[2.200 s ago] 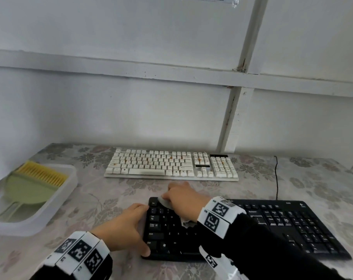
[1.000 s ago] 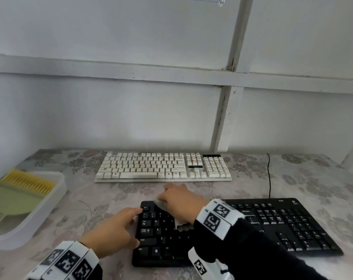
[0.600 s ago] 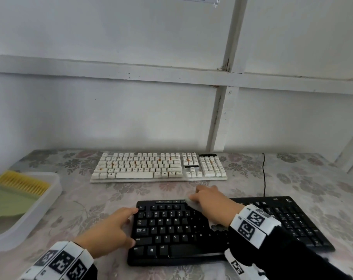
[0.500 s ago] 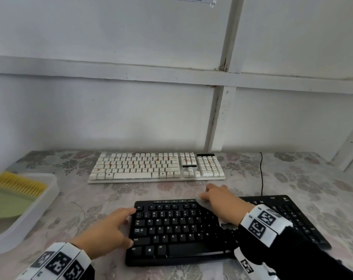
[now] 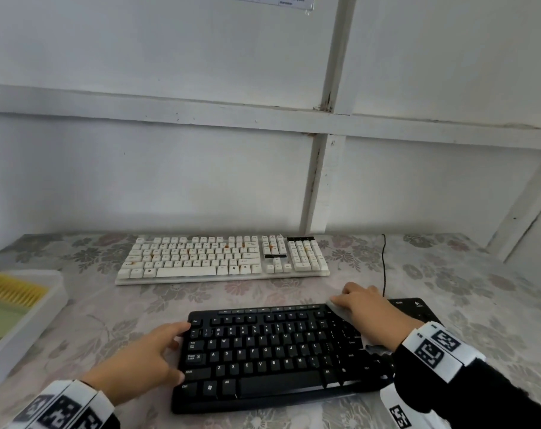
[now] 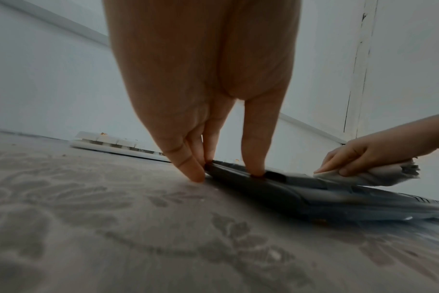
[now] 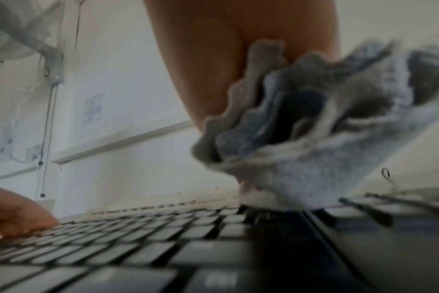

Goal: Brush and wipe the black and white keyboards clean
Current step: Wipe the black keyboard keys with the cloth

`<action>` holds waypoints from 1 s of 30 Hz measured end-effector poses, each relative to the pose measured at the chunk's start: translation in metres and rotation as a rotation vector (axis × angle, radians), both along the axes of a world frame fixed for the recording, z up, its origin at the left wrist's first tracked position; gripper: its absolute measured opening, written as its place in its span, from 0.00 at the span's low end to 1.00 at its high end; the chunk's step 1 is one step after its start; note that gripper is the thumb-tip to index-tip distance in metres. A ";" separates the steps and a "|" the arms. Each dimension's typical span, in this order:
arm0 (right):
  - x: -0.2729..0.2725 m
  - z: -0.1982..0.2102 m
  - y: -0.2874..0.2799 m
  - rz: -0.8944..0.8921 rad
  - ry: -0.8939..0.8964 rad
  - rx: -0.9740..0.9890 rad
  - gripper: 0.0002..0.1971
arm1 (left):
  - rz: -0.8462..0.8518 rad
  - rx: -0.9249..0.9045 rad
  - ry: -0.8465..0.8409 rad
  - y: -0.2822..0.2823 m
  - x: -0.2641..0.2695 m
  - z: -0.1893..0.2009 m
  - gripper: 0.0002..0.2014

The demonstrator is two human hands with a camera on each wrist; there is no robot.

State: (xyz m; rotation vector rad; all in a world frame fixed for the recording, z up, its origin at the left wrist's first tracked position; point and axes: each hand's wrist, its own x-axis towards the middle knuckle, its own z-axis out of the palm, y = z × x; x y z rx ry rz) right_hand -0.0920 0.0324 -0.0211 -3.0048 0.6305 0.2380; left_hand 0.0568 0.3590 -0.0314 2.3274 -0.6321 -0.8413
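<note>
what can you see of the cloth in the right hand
The cloth is pale grey-blue, fuzzy like microfibre, with a wavy-cut edge, bunched into loose folds. The right hand presses it flat on the black keyboard, at the upper right of the letter keys. Most of it is hidden under the palm; a pale corner shows ahead of the fingers and a ragged end trails by the wrist.

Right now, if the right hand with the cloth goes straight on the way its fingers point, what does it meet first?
Probably the white keyboard: the right hand points away over the black keyboard's far edge, bare tablecloth between. Depth is uncertain.
</note>
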 end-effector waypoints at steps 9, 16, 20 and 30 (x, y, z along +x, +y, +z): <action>-0.047 0.002 -0.076 -0.281 -0.018 -0.015 0.10 | 0.005 0.025 -0.034 -0.003 -0.006 0.006 0.37; -0.040 0.031 -0.076 -0.359 -0.028 0.015 0.15 | 0.000 0.031 -0.033 -0.003 -0.005 0.005 0.37; -0.006 0.030 -0.012 -0.007 -0.005 0.075 0.16 | 0.005 0.020 -0.003 -0.003 -0.004 0.003 0.37; -0.044 0.006 -0.072 -0.228 0.030 0.001 0.11 | 0.024 -0.017 0.065 0.001 0.003 -0.006 0.39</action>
